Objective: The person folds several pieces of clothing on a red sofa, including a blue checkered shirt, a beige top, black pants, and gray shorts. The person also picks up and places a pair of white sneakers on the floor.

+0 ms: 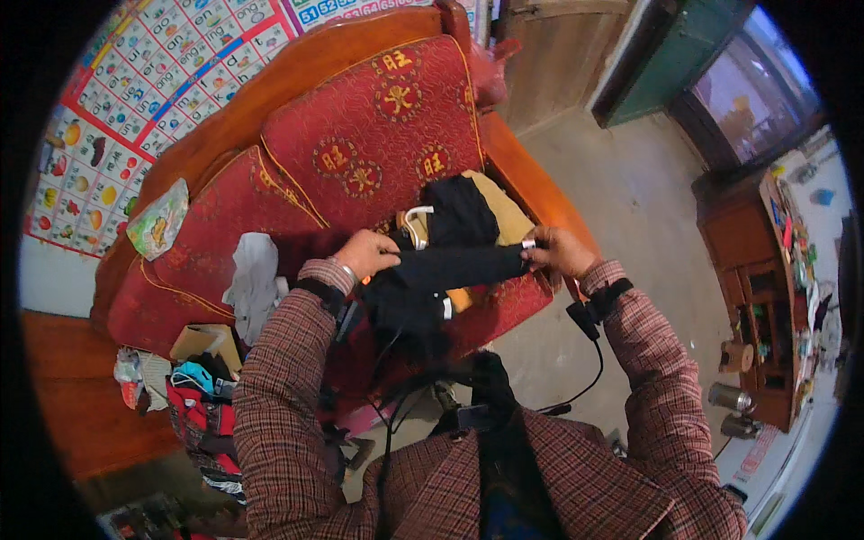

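A black garment (466, 265) is stretched level between my two hands, above the seat of a red cushioned sofa. My left hand (366, 256) pinches its left end. At the other end, my right hand (557, 254) grips the edge beside a small white tag (528, 244). Behind it lie a folded black cloth (459, 214), a tan cloth (501, 209) and a white looped strap (418, 226). More dark cloth (399, 314) hangs or lies below the garment; which of these I cannot tell. A white label (447, 308) and a yellow-orange patch show beside it.
A grey-white cloth (253, 287) and a plastic bag (159, 219) rest on the sofa's left part. An open cardboard box (209, 344) and piled clothes (199, 405) stand at the left. The wooden armrest (533, 179) borders the right side. A cable (597, 371) hangs from my right wrist strap.
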`<state>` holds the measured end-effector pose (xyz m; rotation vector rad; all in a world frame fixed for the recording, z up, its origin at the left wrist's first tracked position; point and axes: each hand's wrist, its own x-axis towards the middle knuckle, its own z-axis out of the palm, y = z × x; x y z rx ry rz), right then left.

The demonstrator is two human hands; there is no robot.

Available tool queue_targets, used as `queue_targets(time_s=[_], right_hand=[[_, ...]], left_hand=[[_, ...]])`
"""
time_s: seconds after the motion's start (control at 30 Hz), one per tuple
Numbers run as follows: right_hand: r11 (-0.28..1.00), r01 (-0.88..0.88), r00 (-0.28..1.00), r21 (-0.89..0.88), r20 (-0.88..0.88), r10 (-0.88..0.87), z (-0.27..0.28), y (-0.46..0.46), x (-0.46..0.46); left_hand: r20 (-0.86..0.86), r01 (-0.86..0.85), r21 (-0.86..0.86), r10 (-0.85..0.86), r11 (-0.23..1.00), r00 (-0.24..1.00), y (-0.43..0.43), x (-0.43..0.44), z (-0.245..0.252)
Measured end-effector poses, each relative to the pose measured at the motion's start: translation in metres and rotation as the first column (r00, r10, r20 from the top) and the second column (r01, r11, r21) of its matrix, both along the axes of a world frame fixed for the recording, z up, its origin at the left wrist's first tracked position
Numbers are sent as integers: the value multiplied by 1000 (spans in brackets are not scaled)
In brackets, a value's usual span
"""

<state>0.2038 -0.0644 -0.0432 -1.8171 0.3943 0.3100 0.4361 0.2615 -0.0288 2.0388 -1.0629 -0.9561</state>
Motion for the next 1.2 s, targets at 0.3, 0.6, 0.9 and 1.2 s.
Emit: queue_targets(time_s=[0.3, 0.6, 0.9, 1.2], right_hand=[[987, 158, 970, -2, 185, -155, -79, -75, 176], [952, 301, 947, -56, -99, -305, -189, -37, 144], [898, 273, 962, 346, -79, -262, -185, -2, 160], [953, -110, 994, -282, -10, 111, -156, -78, 167]], left_hand=[[265, -493, -32, 483, 869, 835, -56, 90, -93], [-148, -629, 522, 787, 577, 599, -66, -4, -236], [-138, -633, 566, 818, 527, 558, -90, -15, -206], [-194, -616, 458, 748, 641, 634, -123, -46, -188]])
